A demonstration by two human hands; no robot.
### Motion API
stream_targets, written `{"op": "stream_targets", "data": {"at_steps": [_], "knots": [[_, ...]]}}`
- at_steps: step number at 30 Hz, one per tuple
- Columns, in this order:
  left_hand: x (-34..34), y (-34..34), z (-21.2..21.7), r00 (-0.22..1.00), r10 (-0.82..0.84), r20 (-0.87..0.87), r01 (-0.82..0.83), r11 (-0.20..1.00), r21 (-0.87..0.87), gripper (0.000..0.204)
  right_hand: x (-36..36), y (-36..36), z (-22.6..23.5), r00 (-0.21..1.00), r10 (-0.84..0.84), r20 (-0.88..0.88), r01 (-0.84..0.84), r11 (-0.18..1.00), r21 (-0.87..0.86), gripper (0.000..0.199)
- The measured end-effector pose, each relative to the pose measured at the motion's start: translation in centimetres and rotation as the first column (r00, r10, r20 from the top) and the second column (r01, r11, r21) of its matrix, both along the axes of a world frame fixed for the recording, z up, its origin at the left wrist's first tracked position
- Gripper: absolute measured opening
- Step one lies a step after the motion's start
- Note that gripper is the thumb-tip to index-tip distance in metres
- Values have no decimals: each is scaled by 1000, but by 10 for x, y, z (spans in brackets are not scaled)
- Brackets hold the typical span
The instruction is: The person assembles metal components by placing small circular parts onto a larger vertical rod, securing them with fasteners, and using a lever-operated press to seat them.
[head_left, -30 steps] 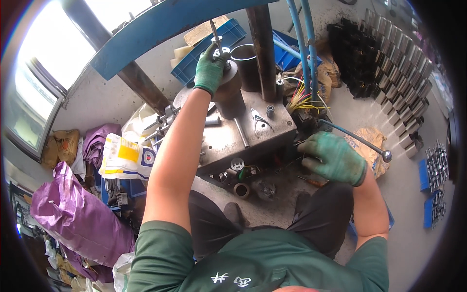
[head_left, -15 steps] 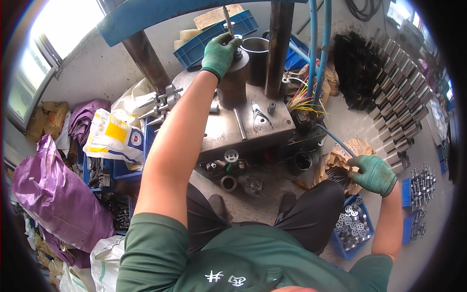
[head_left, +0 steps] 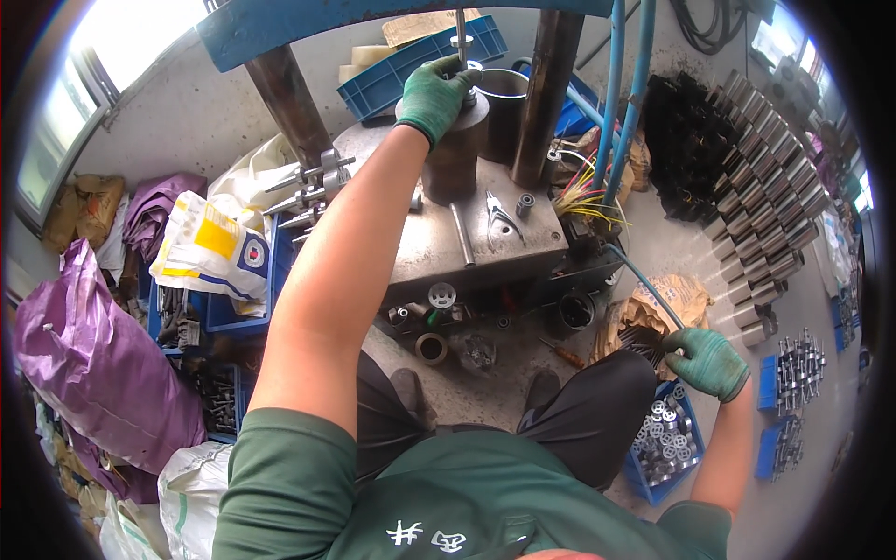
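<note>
Blue crate [head_left: 644, 483] low on the right, heaped with metal wheels [head_left: 665, 434]. Just past it, right grip [head_left: 707, 364] closed round the end of the lever [head_left: 651, 289]: likely stiff, best worked from there. Farther, left grip [head_left: 435, 98] pinching the rod [head_left: 461, 26], upright at the top of the cylinder [head_left: 452, 163] on the bench [head_left: 434, 259]: probably rigid, weighty, slick if oily; hold by its bare length. Behind, tilted crate [head_left: 425, 70], contents hidden.

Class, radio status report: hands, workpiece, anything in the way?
Left hand gripping metal rod. Right hand closed on blue lever. Rod upright over dark cylinder. Pliers and bar near cylinder's foot, clear of both hands.
</note>
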State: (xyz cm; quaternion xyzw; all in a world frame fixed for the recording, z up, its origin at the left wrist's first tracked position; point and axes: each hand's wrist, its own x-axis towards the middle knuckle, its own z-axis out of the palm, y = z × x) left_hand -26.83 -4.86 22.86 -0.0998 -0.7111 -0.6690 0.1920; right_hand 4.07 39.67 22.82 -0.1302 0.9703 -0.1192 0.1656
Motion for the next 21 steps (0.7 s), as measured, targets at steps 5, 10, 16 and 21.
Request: {"op": "stream_targets", "data": {"at_steps": [5, 10, 16, 21], "knots": [[1, -2, 0, 1000, -10, 22, 9, 1000, 26, 43, -4, -1, 6, 994, -7, -108, 6, 1000, -10, 34], [0, 0, 1, 999, -37, 23, 35, 998, 53, 42, -1, 2, -3, 997, 71, 14, -72, 996, 44, 35], [2, 0, 2, 1000, -16, 14, 16, 999, 31, 44, -3, 0, 4, 997, 66, -50, -63, 996, 62, 39], [3, 1, 1, 1000, -7, 4, 7, 1000, -4, 45, -3, -1, 6, 1000, -21, -19, 22, 999, 25, 39]]}}
